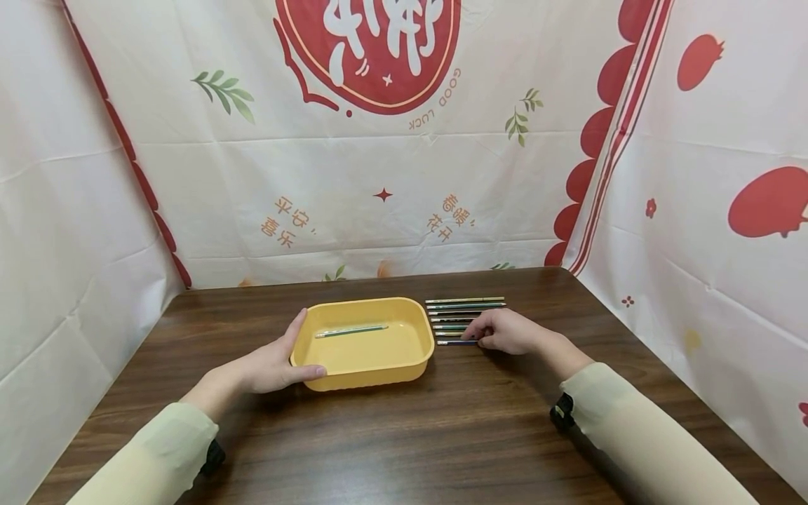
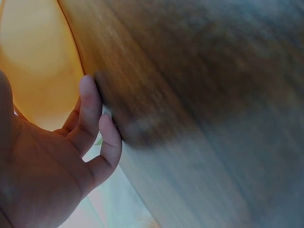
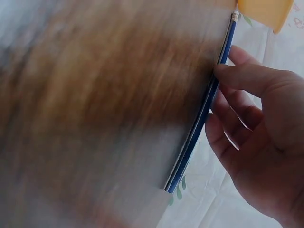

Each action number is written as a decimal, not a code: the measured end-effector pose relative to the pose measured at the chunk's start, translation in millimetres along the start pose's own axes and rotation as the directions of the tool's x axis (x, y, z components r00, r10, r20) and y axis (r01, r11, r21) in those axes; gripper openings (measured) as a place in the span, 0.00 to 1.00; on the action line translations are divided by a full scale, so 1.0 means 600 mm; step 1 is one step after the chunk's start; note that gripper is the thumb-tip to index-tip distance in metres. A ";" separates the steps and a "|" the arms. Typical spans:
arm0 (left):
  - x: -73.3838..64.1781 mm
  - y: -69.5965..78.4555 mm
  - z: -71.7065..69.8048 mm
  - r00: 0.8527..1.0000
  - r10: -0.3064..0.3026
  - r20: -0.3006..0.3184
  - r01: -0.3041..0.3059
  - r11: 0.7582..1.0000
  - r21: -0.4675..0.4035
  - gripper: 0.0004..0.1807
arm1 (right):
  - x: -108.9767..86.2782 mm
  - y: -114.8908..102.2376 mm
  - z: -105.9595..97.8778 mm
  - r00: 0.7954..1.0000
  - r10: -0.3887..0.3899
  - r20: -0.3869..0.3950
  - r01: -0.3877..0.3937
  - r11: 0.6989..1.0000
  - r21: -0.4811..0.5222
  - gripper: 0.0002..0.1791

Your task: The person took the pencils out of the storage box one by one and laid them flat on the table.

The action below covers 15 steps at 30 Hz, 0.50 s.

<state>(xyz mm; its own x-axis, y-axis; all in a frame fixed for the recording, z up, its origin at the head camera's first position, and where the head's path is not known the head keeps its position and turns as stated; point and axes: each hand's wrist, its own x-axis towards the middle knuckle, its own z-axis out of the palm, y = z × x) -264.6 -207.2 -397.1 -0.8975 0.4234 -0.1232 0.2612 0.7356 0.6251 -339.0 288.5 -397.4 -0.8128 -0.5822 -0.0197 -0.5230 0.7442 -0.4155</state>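
A yellow plastic tray sits on the table with a green pencil lying inside it. My left hand holds the tray's left end, thumb over the near rim and fingers along the outer side. To the right of the tray, several pencils lie side by side in a row. At the row's near end my right hand pinches a dark blue pencil between thumb and fingers. That pencil lies close along the table surface, its eraser end toward the tray.
The dark wood table stretches in front of the tray. A white cloth with red and green prints hangs behind the table, with more cloth along both sides. Dark straps show at both sleeve cuffs.
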 end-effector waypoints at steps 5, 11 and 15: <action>0.001 -0.001 0.000 1.000 0.003 -0.002 -0.003 1.000 0.005 0.74 | 0.000 -0.003 0.001 1.000 -0.017 -0.015 0.016 0.999 -0.037 0.17; 0.000 0.000 0.000 1.000 0.005 -0.003 -0.005 1.000 0.001 0.74 | -0.001 -0.007 0.001 1.000 0.006 -0.021 -0.007 0.999 -0.047 0.18; -0.001 0.001 0.000 1.000 0.005 -0.003 -0.005 1.000 -0.006 0.74 | -0.001 -0.007 0.000 1.000 0.016 -0.022 -0.017 0.999 -0.048 0.18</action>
<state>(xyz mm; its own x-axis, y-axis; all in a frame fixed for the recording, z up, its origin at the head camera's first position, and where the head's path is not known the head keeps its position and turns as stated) -263.7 -207.3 -396.8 -0.8974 0.4252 -0.1175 0.2635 0.7303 0.6303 -336.2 285.8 -395.8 -0.8267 -0.5627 -0.0062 -0.5206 0.7690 -0.3709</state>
